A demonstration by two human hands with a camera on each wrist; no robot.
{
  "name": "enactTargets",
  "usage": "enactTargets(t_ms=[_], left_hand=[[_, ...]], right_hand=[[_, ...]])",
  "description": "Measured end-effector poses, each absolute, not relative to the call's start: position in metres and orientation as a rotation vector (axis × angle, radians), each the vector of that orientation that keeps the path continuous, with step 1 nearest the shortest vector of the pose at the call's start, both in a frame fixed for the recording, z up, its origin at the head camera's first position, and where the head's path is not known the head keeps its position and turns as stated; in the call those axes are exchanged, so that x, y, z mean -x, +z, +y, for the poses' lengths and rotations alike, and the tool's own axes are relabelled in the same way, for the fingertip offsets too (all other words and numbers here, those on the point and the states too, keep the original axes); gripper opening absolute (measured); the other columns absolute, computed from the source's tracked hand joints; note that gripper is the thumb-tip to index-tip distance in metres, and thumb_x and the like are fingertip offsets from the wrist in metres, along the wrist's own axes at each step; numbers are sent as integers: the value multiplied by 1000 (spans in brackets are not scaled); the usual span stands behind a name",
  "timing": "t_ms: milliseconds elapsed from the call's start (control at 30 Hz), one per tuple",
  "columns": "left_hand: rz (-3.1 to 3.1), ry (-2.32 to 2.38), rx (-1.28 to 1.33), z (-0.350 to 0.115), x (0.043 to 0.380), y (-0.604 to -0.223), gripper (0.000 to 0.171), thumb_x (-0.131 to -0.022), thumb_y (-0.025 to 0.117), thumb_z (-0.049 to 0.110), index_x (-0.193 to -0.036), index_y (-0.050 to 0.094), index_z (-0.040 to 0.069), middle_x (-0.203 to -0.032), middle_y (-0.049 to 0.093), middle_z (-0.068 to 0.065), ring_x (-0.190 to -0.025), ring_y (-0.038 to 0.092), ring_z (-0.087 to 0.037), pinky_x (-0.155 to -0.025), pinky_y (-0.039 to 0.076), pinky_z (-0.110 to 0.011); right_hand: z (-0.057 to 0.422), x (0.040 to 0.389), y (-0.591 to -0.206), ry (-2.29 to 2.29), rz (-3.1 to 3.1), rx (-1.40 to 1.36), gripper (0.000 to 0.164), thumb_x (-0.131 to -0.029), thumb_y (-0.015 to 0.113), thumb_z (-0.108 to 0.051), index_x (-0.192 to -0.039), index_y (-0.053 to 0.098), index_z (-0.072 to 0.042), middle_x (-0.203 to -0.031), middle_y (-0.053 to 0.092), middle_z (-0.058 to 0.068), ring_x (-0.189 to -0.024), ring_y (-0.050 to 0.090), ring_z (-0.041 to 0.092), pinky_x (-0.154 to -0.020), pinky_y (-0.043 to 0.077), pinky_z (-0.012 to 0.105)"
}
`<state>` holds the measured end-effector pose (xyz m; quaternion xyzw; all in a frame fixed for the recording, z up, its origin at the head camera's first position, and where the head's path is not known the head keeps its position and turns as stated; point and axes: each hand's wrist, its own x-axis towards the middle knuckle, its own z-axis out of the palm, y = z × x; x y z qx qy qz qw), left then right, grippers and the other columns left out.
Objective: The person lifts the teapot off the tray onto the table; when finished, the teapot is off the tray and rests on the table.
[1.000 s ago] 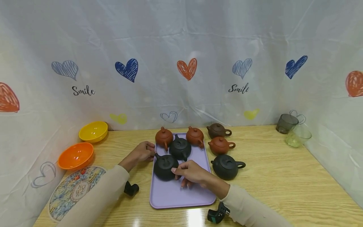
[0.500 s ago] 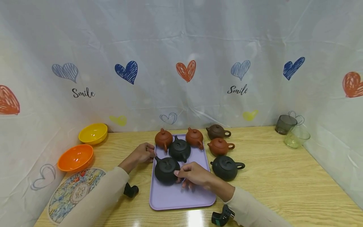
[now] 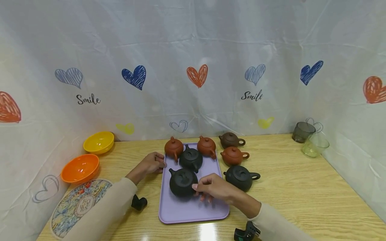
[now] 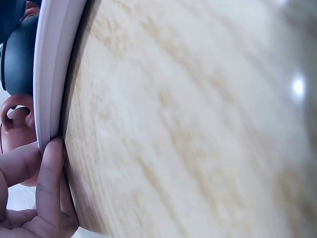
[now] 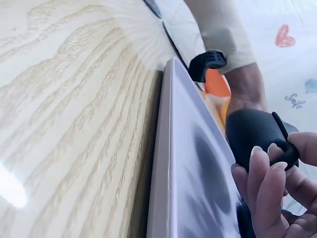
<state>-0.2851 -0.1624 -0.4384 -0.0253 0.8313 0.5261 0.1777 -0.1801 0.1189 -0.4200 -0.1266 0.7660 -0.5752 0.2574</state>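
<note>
gripping the black teapot (image 3: 182,182) by its handle with the right hand (image 3: 216,187) — held over the lilac tray (image 3: 193,213), on the near side of a second black teapot (image 3: 190,159). pinching the tray's left rim between thumb and fingers of the left hand (image 3: 152,163) — near a reddish-brown teapot (image 3: 174,147).

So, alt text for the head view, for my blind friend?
A person's right-hand grip holds a black teapot over a lavender tray, while the left-hand grip pinches the tray's left edge. Three more teapots sit on the tray; three others stand to its right, two bowls to its left.
</note>
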Motion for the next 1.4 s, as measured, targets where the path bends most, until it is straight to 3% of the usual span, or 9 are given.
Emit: enactTargets(t_ms=[267, 1400], left_hand=[[2357, 1483, 82, -162, 285, -437, 39, -93, 65, 0, -128, 49, -8, -112, 56, -19, -88, 62, -19, -73, 60, -29], [2359, 1467, 81, -162, 285, -438, 40, -94, 65, 2, -129, 49, -6, -116, 55, -20, -89, 62, -20, -74, 60, -29]], right_hand=[[137, 171, -415, -1534, 2087, 352, 39, -95, 69, -33, -86, 70, 5, -70, 67, 2, -64, 60, 12, -53, 48, 23], [208, 123, -394, -1604, 1929, 356, 43, -98, 64, -23, -98, 58, 19, -81, 66, 1, -75, 63, 13, -61, 53, 23]])
